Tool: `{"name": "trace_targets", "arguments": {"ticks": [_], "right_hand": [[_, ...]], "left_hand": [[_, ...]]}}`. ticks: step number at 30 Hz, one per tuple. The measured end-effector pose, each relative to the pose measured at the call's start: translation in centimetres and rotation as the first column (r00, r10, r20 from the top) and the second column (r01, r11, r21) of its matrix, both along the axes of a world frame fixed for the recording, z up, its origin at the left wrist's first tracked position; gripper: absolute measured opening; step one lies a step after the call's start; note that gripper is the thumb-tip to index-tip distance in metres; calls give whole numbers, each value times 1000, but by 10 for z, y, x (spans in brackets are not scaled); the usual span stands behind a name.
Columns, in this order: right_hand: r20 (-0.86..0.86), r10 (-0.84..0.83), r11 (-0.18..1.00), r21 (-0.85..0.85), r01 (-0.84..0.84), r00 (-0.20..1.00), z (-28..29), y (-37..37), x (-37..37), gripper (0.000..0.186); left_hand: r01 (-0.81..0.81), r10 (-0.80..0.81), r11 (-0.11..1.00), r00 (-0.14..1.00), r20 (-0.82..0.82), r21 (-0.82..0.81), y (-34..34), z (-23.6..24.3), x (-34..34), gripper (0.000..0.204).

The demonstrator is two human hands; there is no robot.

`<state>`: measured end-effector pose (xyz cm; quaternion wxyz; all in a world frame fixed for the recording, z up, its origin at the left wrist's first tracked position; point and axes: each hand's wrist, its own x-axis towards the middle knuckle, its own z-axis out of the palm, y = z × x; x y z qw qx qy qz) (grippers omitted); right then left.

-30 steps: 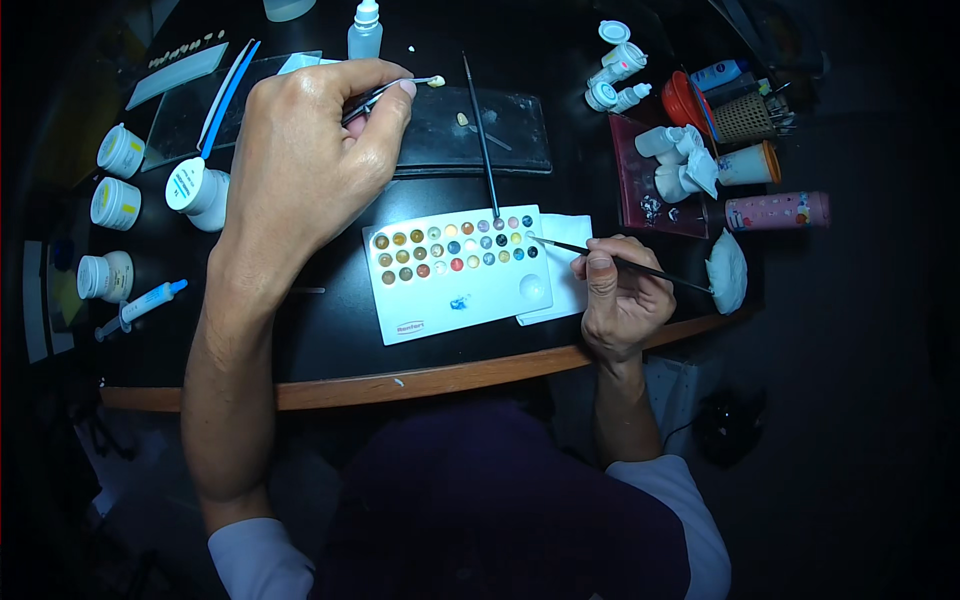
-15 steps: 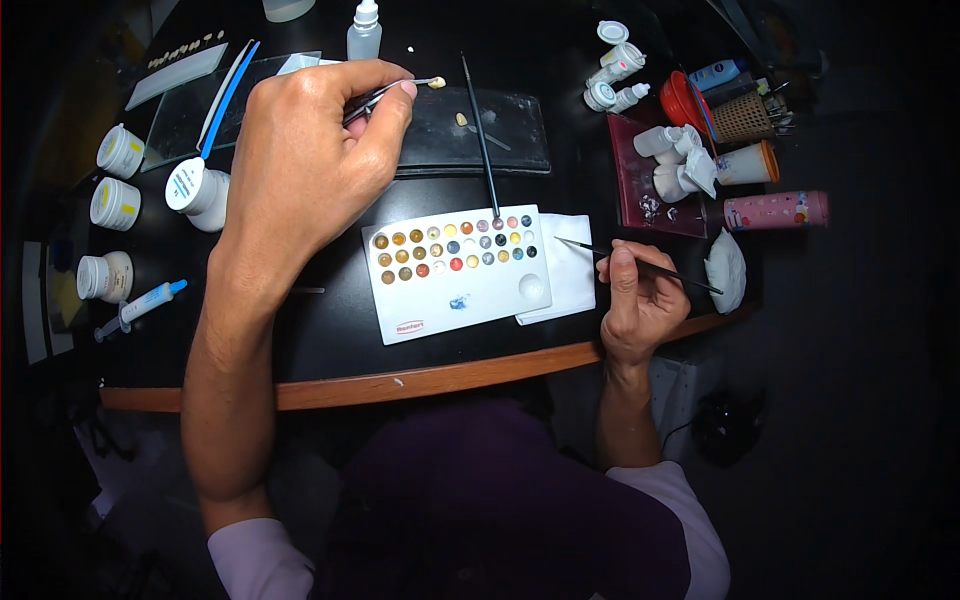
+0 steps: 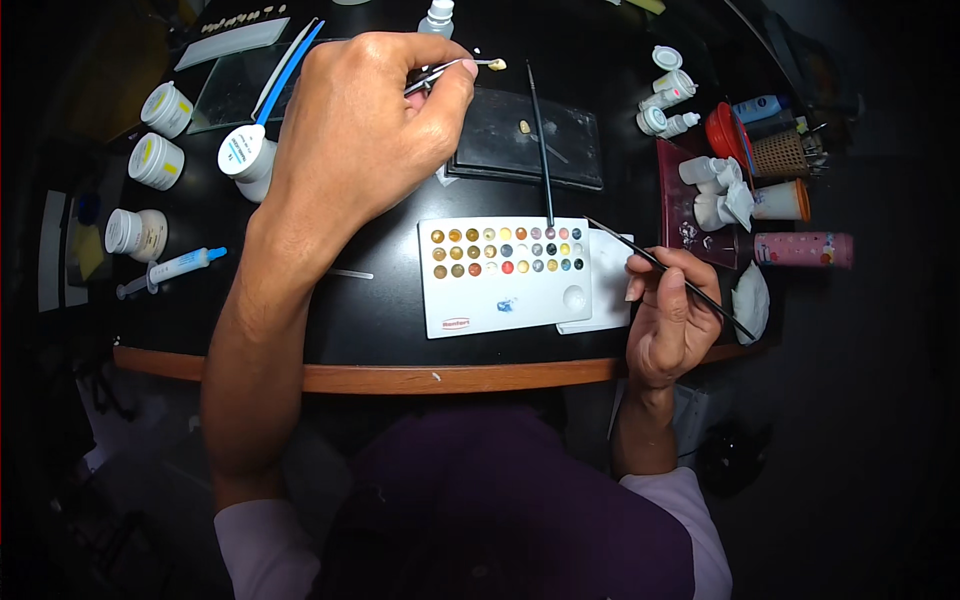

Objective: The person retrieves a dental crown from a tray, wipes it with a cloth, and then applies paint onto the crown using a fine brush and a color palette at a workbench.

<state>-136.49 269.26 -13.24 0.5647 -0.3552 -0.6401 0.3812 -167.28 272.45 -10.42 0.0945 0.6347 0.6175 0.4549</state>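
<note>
My left hand (image 3: 375, 130) is closed round metal tweezers (image 3: 432, 76), raised over the far part of the table. A small yellowish-white tooth crown (image 3: 497, 64) sits at the tweezers' tip. My right hand (image 3: 672, 318) pinches a thin dark brush (image 3: 694, 288), its fine tip pointing up and left near the palette's upper right corner. The white palette (image 3: 470, 300) has rows of small wells of coloured stain and a blue smear on its bare part. A second brush (image 3: 546, 160) rests with its lower end on the palette and its shaft across a black slab (image 3: 490, 135).
Another small crown (image 3: 524, 127) lies on the slab. A folded white tissue (image 3: 610, 275) is partly under the palette. White jars (image 3: 156, 162) and a syringe (image 3: 185, 265) stand at left. A dark red tray (image 3: 675, 200) with small bottles, a pink can (image 3: 803, 250) and crumpled tissue (image 3: 751, 300) are at right.
The whole view has shifted, so the table things appear further right. The brush in my right hand now slants more steeply, its tip higher. My left hand still holds the crown in the tweezers.
</note>
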Motion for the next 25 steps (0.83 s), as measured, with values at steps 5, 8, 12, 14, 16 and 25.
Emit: {"name": "trace_targets", "arguments": {"ticks": [5,8,12,14,16,25], "right_hand": [[8,217,969,119,-216,976,-5,16,-10,23],[-44,152,983,-95,-156,987,-4,1,-1,24],[261,134,989,22,-145,956,-7,-7,12,11],[288,137,985,61,-161,948,-10,-11,17,9],[326,140,986,43,-163,935,-11,-13,21,10],[367,122,990,16,-138,922,-12,-13,17,10]], "left_hand": [[-21,21,1000,1000,-5,-3,0,3,-2,25],[-18,18,1000,1000,7,-15,-3,6,1,24],[40,-40,999,999,15,25,-6,10,5,23],[38,-38,999,999,25,10,-8,11,8,23],[32,-33,999,999,14,17,-8,11,11,23],[44,-44,999,999,4,-9,-4,4,8,25]]}}
